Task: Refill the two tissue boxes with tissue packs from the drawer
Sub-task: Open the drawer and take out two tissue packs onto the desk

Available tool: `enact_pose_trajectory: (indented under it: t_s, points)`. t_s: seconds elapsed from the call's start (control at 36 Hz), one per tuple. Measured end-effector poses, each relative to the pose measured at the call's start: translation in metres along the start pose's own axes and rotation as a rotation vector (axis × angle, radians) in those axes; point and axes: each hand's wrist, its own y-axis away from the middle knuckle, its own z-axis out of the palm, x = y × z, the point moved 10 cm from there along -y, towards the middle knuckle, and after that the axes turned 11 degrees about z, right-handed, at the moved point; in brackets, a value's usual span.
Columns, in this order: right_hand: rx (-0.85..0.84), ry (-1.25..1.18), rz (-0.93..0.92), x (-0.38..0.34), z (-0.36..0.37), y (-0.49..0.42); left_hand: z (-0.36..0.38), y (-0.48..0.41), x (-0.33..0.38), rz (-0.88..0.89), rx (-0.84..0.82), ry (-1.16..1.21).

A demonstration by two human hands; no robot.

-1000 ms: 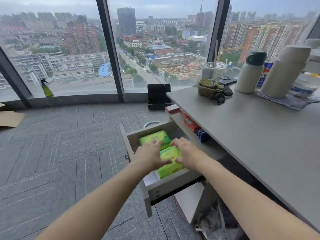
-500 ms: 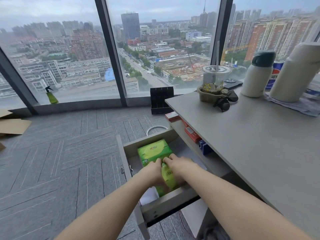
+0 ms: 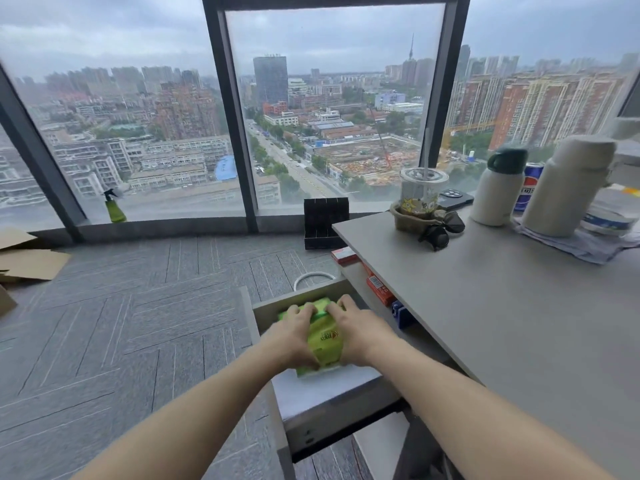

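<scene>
The grey drawer point(image 3: 332, 407) stands pulled out beside the desk. Inside it lie green tissue packs. My left hand point(image 3: 294, 336) and my right hand point(image 3: 356, 330) press from both sides on the near green tissue pack point(image 3: 325, 344), gripping it between them. A second green pack point(image 3: 320, 304) shows just behind my fingertips at the drawer's far end. No tissue box is in view.
The grey desk point(image 3: 502, 323) on the right carries a white bottle point(image 3: 497, 190), a tall white flask point(image 3: 564, 188), a cola can, a cup in a pot and sunglasses. Red boxes sit on the shelf under the desktop. Carpet floor lies left, with cardboard point(image 3: 27, 261) and a green spray bottle point(image 3: 116, 207).
My hands have closed together around the near green pack and lifted it on edge; a second ago they lay flat on top of the packs. The view has tilted up.
</scene>
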Motion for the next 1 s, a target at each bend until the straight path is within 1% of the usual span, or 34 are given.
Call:
enact_pose_trajectory:
  t_s: [0.11,0.19,0.36,0.44,0.58,0.72,0.86,0.92,1.0]
  points:
    - [0.082,-0.024,-0.04,-0.006,-0.042,0.01,-0.038,0.009,0.015,0.066,0.052,0.05]
    - [0.134,-0.05,-0.032,0.0,-0.079,0.028,-0.068,0.018,0.04,0.13,0.097,0.051]
    - [0.231,-0.046,-0.002,0.035,-0.151,0.081,-0.113,0.032,0.113,0.307,0.174,0.086]
    - [0.236,0.002,0.048,0.064,-0.176,0.112,-0.116,0.033,0.153,0.383,0.153,0.127]
    - [0.199,0.035,0.155,0.117,-0.194,0.17,-0.094,0.034,0.219,0.482,0.062,0.262]
    - [0.125,0.017,0.295,0.18,-0.181,0.227,-0.05,0.038,0.291,0.566,-0.048,0.257]
    - [0.057,-0.062,0.387,0.229,-0.154,0.265,-0.003,0.037,0.335,0.602,-0.137,0.264]
    - [0.029,-0.094,0.435,0.25,-0.142,0.276,0.011,0.034,0.346,0.599,-0.148,0.276]
    - [0.05,-0.166,0.472,0.275,-0.136,0.289,0.011,0.029,0.359,0.594,-0.068,0.292]
